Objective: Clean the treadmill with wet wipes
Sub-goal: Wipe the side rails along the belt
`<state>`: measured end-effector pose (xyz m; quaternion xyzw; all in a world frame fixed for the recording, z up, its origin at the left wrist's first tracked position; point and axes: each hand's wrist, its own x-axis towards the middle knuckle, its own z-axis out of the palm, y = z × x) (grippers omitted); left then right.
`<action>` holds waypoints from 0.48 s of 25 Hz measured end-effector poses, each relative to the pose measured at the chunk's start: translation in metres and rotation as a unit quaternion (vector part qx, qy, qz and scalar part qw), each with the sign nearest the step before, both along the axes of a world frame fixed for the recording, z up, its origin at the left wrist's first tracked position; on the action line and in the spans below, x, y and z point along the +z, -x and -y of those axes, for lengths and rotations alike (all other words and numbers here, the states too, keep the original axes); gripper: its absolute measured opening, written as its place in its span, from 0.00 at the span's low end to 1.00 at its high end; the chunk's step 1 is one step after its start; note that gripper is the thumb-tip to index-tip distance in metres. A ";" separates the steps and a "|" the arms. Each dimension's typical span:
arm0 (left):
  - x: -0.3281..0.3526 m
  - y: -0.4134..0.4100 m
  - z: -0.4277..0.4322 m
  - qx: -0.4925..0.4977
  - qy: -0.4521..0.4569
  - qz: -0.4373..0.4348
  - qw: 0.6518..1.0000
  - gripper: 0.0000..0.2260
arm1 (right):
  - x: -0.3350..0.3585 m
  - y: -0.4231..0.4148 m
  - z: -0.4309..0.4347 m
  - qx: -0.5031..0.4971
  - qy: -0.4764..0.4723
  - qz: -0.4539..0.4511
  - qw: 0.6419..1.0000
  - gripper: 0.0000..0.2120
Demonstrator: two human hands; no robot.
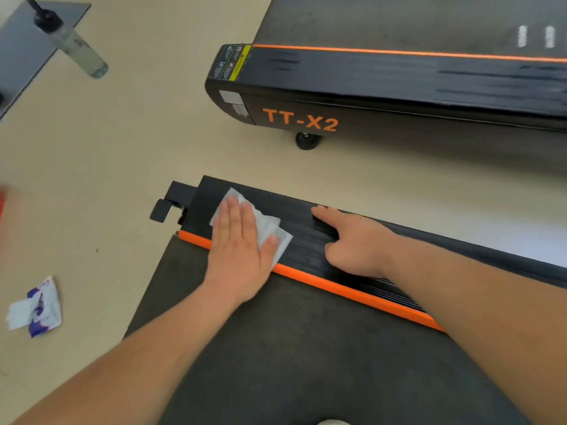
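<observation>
Nearest, below both wrists, the dark running belt [276,348] of the treadmill fills the lower view; just past it, under the heel of the left grip [239,256], runs the orange strip [352,291] that edges the black ribbed side rail [306,253]. The left grip lies spread and flat, fingers straight and together, pressing the white wet wipe [270,225] onto the rail; the wipe shows beyond the fingertips and to the thumb side, creased and partly unfolded. The right grip [352,243] rests bare on the same rail, just beside the wipe, fingers relaxed, holding nothing, probably steadying the body. The wipe looks thin, limp and damp; it will likely bunch or fold under a sideways drag, so a broad flat palm over its middle should serve better than a pinch at a corner; the ribs may snag it. The rail looks stiff and fixed, so it should bear firm pressure. Past the fingertips of the left grip a black bracket [171,200] ends the rail; well to the left of that grip a torn wipe packet [36,305] lies on the beige floor [122,148]. Farther beyond both grips sits a second treadmill [399,87] marked TT-X2; farthest, up and left, a bottle [73,44] stands by a grey panel [18,56].
</observation>
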<state>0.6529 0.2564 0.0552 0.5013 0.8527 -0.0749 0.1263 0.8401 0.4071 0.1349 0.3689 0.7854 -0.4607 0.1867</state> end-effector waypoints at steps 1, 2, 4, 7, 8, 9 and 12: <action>0.000 -0.019 -0.002 -0.022 -0.008 -0.001 1.000 0.37 | 0.002 0.000 -0.003 -0.036 0.028 -0.025 0.999 0.35; 0.001 -0.039 -0.006 -0.049 -0.021 0.002 0.999 0.37 | 0.005 -0.002 -0.005 -0.070 0.034 -0.047 0.996 0.33; 0.001 -0.088 -0.020 -0.108 -0.055 0.019 0.992 0.36 | 0.009 -0.024 -0.008 -0.118 -0.030 -0.073 0.990 0.25; -0.001 -0.171 -0.046 -0.198 -0.081 0.058 0.975 0.34 | 0.012 -0.085 -0.011 -0.171 -0.142 -0.053 0.973 0.18; -0.001 -0.198 -0.055 -0.232 -0.078 0.072 0.967 0.33 | 0.012 -0.113 -0.013 -0.192 -0.158 -0.035 0.968 0.18; 0.000 -0.228 -0.066 -0.267 -0.071 0.091 0.957 0.33 | 0.014 -0.145 -0.018 -0.220 -0.168 -0.014 0.961 0.17; 0.011 -0.306 -0.092 -0.374 -0.052 0.140 0.915 0.31 | 0.028 -0.240 -0.026 -0.332 -0.160 0.026 0.929 0.16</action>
